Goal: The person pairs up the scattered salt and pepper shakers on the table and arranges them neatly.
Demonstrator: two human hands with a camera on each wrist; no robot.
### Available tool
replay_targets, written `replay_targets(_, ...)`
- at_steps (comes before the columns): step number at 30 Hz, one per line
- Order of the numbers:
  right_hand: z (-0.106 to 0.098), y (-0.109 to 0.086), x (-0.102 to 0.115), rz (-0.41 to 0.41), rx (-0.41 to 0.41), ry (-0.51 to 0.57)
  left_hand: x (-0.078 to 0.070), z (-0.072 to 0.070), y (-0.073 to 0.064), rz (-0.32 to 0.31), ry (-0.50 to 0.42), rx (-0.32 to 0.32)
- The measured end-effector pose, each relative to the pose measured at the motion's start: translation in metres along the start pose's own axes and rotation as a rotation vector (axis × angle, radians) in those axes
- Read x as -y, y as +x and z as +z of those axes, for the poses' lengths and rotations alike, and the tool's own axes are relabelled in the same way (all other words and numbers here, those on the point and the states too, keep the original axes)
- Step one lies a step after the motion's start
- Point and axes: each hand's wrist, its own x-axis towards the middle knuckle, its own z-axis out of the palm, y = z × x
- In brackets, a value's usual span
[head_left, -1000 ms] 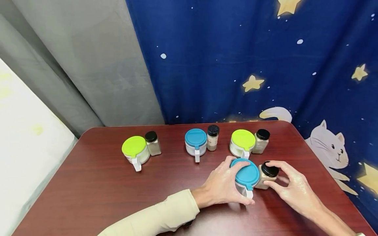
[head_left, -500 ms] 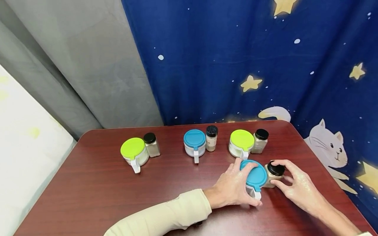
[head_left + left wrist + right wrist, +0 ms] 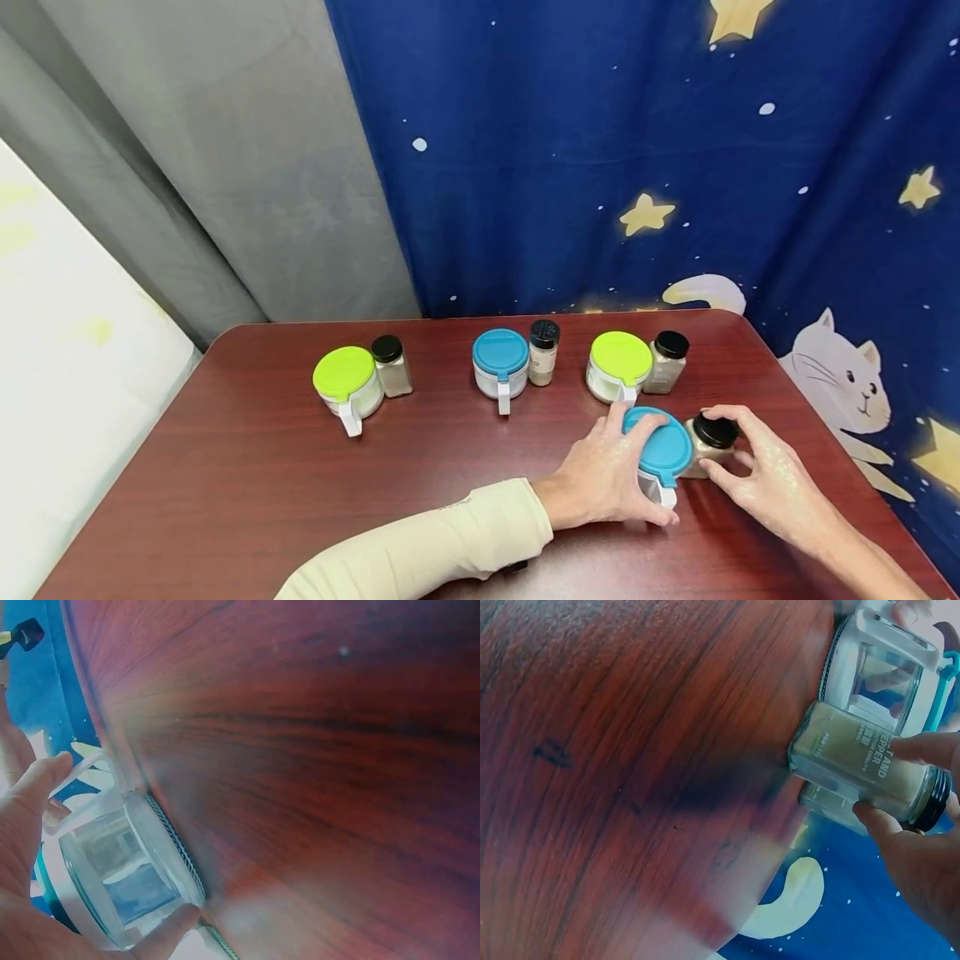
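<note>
My left hand (image 3: 600, 479) grips a clear seasoning jar with a blue lid (image 3: 663, 447) and a white handle, thumb near the handle and fingers round the far side. In the left wrist view the clear body of this jar (image 3: 124, 874) stands on the table. Close against its right side is a square spice jar with a black cap (image 3: 715, 432), which my right hand (image 3: 780, 487) holds between thumb and fingers. White lettering and pale tan contents show on the spice jar (image 3: 862, 757) in the right wrist view. Both jars are upright.
Along the back of the table (image 3: 262, 500) stand a lime-lidded jar (image 3: 345, 375) beside a spice jar (image 3: 393, 371), a blue-lidded jar (image 3: 501, 354) beside a round shaker (image 3: 543, 354), and another lime-lidded jar (image 3: 621, 358) beside a spice jar (image 3: 666, 362). A dark object (image 3: 516, 566) is mostly hidden under my left sleeve.
Both hands have moved to the right together, with the blue-lidded jar and the spice jar side by side in them. The jars along the back have stayed in place.
</note>
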Motion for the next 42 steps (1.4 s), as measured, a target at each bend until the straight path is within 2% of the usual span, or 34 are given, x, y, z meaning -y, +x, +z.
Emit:
replay_targets(6, -0.010, 0.000, 0.001, -0.064, 0.051, 0.002, -0.004, -0.005, -0.011, 0.004, -0.046, -0.006)
replay_targets(9, -0.015, 0.000, 0.011, -0.095, 0.024, 0.003, -0.005, -0.010, -0.018, -0.001, -0.041, -0.026)
replay_targets(15, -0.011, 0.000, 0.049, -0.171, -0.072, 0.004, 0.001, -0.022, -0.036, -0.007, -0.059, -0.036)
replay_targets(21, 0.009, -0.003, 0.095, -0.147, -0.064, 0.163, 0.025, -0.042, -0.071, 0.028, -0.135, -0.054)
replay_targets(24, 0.024, -0.002, 0.113, -0.100, -0.033, 0.277, 0.044, -0.057, -0.091, 0.041, -0.212, -0.076)
replay_targets(28, 0.048, 0.001, 0.131, -0.068, 0.032, 0.419, 0.079, -0.085, -0.116, -0.002, -0.383, -0.146)
replay_targets(30, 0.062, 0.003, 0.139, -0.055, 0.063, 0.427, 0.100, -0.100, -0.128, 0.001, -0.487, -0.168)
replay_targets(33, 0.085, 0.010, 0.148, -0.022, 0.112, 0.400, 0.133, -0.121, -0.147, 0.053, -0.630, -0.184)
replay_targets(36, 0.110, 0.023, 0.157, 0.057, 0.173, 0.373, 0.163, -0.142, -0.167, 0.089, -0.687, -0.228)
replay_targets(38, 0.128, 0.034, 0.163, 0.098, 0.209, 0.377, 0.182, -0.158, -0.180, 0.077, -0.709, -0.266)
replay_targets(40, 0.147, 0.046, 0.172, 0.117, 0.235, 0.387, 0.204, -0.174, -0.191, 0.067, -0.732, -0.301)
replay_targets(42, 0.167, 0.060, 0.182, 0.099, 0.242, 0.405, 0.233, -0.190, -0.200, 0.038, -0.773, -0.349)
